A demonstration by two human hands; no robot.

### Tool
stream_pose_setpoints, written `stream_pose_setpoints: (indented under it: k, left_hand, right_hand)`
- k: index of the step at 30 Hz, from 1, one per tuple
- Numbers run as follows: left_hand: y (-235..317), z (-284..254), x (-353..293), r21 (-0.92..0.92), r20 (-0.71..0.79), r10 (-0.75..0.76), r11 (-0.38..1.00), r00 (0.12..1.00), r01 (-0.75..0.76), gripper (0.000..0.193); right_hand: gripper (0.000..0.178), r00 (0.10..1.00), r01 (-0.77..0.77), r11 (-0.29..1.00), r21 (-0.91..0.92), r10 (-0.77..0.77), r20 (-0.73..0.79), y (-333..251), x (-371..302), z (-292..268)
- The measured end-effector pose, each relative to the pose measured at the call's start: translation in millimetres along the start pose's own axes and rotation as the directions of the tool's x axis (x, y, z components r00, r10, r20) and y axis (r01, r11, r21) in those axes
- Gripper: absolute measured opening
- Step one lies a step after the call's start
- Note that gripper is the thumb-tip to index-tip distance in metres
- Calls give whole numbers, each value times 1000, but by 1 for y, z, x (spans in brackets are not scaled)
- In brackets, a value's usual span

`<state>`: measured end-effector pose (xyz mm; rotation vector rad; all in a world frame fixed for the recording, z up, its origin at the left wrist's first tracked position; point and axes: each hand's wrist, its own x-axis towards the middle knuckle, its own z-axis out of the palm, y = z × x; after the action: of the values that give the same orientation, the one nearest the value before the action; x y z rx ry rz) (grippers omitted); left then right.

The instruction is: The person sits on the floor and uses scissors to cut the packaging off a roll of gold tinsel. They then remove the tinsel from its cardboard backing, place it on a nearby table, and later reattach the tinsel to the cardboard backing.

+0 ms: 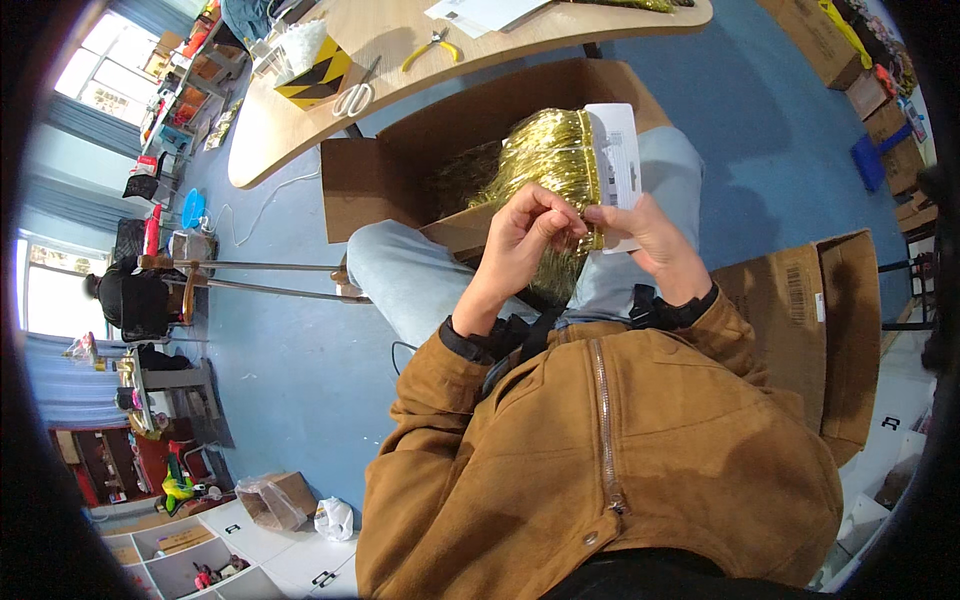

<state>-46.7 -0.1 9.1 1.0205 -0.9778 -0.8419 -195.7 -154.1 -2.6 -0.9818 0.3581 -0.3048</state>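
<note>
A shiny gold tinsel fringe (545, 150) lies against a white card (618, 150) with a slot near its edge, above my lap. My right hand (660, 245) grips the lower end of the card, its thumb pressed toward the fringe's bound edge. Close beside that thumb, my left hand (522, 240) is closed in a pinch at the same edge. What lies between its fingertips is too small to make out. The fringe's strands hang down below both hands and spread left over an open cardboard box (400, 135), where more dark gold strands show.
Ahead is a wooden table (380, 30) with scissors (354, 98), yellow-handled pliers (432, 48) and a black-and-yellow striped box (318, 75). Another open carton (790, 310) stands by my right side. A stool (270, 272) with metal legs is at the left.
</note>
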Motion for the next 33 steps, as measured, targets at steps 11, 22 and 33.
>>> stream_pose_setpoints:
  k: [11, 22, 33]
  left_hand:
    - [37, 18, -10, 322, -15, 24, 947, 1000, -18, 7]
    - [21, 6, -9, 295, -36, -14, 955, 999, 24, 10]
    - [35, -42, 8, 617, -337, 147, 780, 930, 101, 18]
  right_hand:
    - [41, 999, 27, 986, -166, -32, -29, -20, -19, 17]
    - [39, 993, 103, 973, -206, -113, -38, -15, -13, 11]
    - [48, 954, 141, 942, -306, -212, -212, -7, 9, -20]
